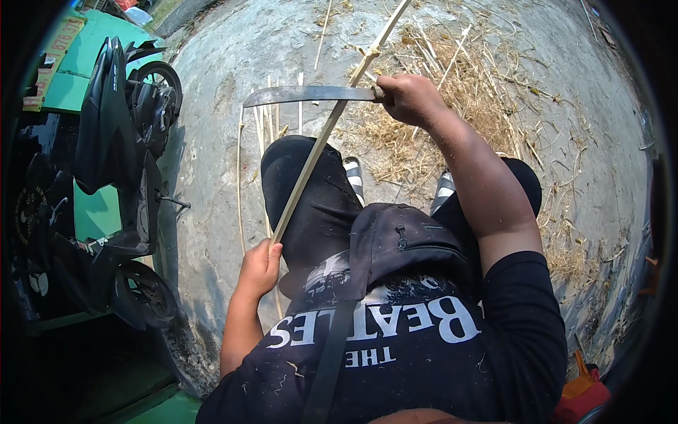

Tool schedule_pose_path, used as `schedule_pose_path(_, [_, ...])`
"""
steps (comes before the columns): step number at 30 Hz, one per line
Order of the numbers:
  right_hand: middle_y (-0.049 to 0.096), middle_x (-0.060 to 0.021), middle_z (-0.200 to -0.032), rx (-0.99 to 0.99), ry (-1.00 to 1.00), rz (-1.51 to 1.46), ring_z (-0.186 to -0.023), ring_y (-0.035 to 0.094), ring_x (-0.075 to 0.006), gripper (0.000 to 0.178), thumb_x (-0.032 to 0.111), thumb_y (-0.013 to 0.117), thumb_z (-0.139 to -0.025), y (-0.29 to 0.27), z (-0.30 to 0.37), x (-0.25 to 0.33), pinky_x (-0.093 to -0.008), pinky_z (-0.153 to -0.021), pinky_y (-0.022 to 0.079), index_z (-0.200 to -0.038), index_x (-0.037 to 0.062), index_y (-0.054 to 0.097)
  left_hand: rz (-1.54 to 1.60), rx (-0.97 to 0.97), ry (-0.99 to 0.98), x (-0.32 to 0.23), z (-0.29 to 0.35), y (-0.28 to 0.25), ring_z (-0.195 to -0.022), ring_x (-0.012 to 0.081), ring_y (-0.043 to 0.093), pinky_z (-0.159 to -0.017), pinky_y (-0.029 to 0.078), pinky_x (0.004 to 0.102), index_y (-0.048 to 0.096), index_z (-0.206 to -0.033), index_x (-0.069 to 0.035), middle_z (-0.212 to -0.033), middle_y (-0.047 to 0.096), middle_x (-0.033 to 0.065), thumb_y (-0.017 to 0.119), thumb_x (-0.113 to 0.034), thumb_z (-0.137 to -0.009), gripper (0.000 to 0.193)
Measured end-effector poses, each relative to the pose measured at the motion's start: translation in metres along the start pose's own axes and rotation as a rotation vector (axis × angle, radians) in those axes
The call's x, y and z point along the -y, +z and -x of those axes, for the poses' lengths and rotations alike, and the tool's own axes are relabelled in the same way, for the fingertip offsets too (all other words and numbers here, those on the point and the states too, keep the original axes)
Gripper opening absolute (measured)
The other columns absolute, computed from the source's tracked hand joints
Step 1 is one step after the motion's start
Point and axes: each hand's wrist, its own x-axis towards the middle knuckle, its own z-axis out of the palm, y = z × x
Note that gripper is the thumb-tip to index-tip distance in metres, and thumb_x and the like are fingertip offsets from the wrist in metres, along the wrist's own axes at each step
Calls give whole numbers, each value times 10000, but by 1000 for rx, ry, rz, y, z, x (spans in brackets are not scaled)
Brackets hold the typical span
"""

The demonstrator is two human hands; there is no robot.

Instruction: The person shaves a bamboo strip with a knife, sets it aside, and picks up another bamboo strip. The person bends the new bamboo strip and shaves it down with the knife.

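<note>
My left hand [261,269] is closed round the lower end of a long pale bamboo strip [308,168], beside my left knee. The strip slants up and to the right, past the top edge of the view. In my right hand [411,99] is the handle of a machete [311,95], its long blade pointing left with a bent tip. The blade crosses the strip in front of my knees and appears to lie against it. A rough knot with frayed fibres [370,51] shows on the strip just above the blade.
Pale shavings [466,92] lie heaped on the concrete ground [212,78] ahead and to the right. Several thin strips [241,169] lie by my left knee. A black motorcycle [116,120] stands at the left. A dark bag [409,240] rests on my lap. Something red and orange [583,396] sits at lower right.
</note>
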Motion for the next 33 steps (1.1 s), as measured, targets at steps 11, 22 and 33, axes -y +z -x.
schedule_pose_path(11, [703, -128, -839, -14, 399, -70, -785, 698, -361, 79, 198, 665, -915, 2, -6, -32, -470, -660, 548, -925, 128, 631, -23, -5, 19, -6, -6, -1, -688, 498, 585, -600, 458, 492, 537, -827, 20, -704, 586, 272, 562, -285, -1034, 369])
schedule_pose_path(22, [698, -112, -750, -94, -18, 114, -700, 709, -322, 187, 262, 632, -936, -10, -3, -7, -458, -621, 555, -826, 113, 645, -64, 4, -164, -25, -5, 0, -745, 494, 634, -640, 496, 488, 569, -873, 28, -728, 630, 258, 511, -406, -1052, 473])
schedule_pose_path(33, [695, -161, -821, 89, 269, -183, -741, 673, -374, 77, 185, 664, -898, -4, -4, -17, -480, -636, 509, -908, 114, 637, 2, -44, -75, -14, -4, 16, -755, 488, 632, -633, 478, 498, 574, -887, 20, -745, 622, 275, 503, -440, -1049, 493])
